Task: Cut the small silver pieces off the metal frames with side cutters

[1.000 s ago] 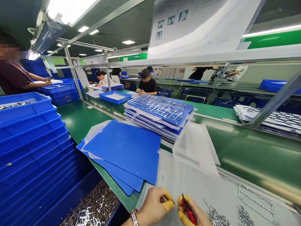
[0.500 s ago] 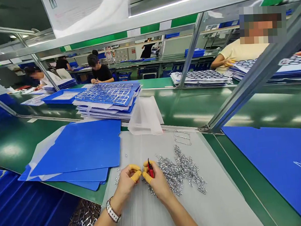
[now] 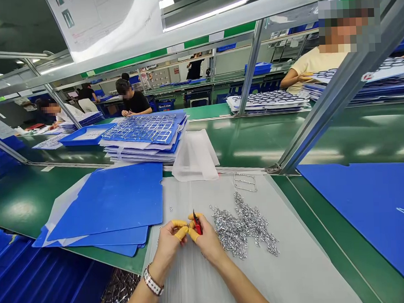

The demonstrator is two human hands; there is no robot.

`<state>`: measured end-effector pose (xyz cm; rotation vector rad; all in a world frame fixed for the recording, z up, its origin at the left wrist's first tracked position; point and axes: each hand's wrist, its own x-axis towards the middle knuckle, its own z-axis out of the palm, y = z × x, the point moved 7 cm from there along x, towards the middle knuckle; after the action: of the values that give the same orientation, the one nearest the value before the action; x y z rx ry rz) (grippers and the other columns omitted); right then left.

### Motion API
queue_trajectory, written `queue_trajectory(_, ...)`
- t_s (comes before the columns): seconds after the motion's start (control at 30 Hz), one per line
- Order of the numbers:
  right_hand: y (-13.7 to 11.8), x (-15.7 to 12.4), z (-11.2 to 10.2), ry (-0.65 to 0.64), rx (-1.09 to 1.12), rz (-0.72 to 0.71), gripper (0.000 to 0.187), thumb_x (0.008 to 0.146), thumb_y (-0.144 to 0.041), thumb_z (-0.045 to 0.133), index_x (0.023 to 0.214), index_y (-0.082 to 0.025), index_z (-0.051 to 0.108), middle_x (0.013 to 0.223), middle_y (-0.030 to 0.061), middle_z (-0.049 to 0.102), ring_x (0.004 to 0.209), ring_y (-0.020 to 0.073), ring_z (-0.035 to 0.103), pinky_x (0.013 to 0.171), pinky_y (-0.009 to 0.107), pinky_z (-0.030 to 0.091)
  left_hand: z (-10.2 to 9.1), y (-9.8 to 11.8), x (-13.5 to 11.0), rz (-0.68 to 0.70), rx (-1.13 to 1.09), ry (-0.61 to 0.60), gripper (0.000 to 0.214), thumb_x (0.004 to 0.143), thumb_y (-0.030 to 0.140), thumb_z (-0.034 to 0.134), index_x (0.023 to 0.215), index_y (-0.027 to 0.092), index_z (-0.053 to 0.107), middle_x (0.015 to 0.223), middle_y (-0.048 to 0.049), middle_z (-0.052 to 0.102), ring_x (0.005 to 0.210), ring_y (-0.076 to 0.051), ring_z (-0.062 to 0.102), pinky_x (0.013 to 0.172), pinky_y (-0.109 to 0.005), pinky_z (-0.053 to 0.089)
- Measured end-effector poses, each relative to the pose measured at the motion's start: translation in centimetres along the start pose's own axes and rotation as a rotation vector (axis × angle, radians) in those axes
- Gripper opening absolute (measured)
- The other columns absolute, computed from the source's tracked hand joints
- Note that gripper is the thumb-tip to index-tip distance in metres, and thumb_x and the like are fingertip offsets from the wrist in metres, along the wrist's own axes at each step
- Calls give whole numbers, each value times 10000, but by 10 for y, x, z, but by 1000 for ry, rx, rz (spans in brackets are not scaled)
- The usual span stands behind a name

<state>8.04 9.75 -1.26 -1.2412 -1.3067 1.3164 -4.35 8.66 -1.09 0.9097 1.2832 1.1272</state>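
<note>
One small metal piece (image 3: 188, 226) sits between the fingertips of both hands, above the grey sheet; its shape is mostly covered by the fingers. The left hand (image 3: 171, 238) has its thumb and index finger drawn together in a pinch on it. The right hand (image 3: 207, 239) brings its covered fingertips against the same spot, its grip closed around one cutter (image 3: 197, 225) with smooth red handles and a dark, pointed tip; whether the cutter's blades are parted I cannot tell. Matte yellow covers sleeve the working fingertips, and one white, dark-spotted band (image 3: 152, 280) circles the left wrist.

Just beside the right hand spreads one uneven pile of tiny shiny metal parts (image 3: 231, 232), too many to count. Beyond it lies one thin rectangular wire frame (image 3: 245, 182) with inner bars. All rest on the smooth, translucent grey sheet (image 3: 285, 272) over the green table (image 3: 19, 189).

To the left, three flat blue sheets (image 3: 120, 198) fan out, overlapping, with white sheets among them. Behind stand one layered stack (image 3: 142, 149), topped with silvery gridded frames, and one crumpled whitish film (image 3: 195, 158). One blue sheet (image 3: 366, 207) lies at right.
</note>
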Motion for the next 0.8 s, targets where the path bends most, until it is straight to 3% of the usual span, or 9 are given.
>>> queue_trajectory(0.27,-2,0,4,-38,-18,-13,312,720,-294,570,1009,-198,505,714,-28,574,666,146,537,648,285,429,0,1,0,5,7,-29,218,627,310,719,727,142,622,495,51,512,438,-72,423,449,-200,320)
queue_trajectory(0.43,-9,-2,2,-41,-38,-14,300,730,-298,557,1009,-202,505,746,-21,592,698,148,549,664,280,421,1,5,1,51,47,-39,189,641,288,697,721,139,612,577,39,534,461,-57,392,457,-192,312)
queue_trajectory(0.53,-21,-3,-5,-75,-207,-22,250,731,-268,537,971,-213,498,780,-20,609,700,142,550,652,264,402,-3,10,0,92,91,-40,213,655,312,695,753,137,621,632,22,560,497,-65,409,473,-192,322)
queue_trajectory(0.7,-44,-8,-26,-213,-677,-114,103,712,-219,537,815,-215,537,734,-18,604,623,127,511,585,244,327,-5,17,-2,149,182,-64,230,675,347,688,769,144,636,685,-7,603,572,-102,483,527,-210,372)
queue_trajectory(0.8,-48,-11,-43,-189,-761,-124,91,733,-223,520,820,-212,545,740,-4,605,630,134,514,579,242,318,4,18,-1,172,235,-95,214,676,344,686,749,148,641,694,-18,613,593,-116,505,547,-219,390)
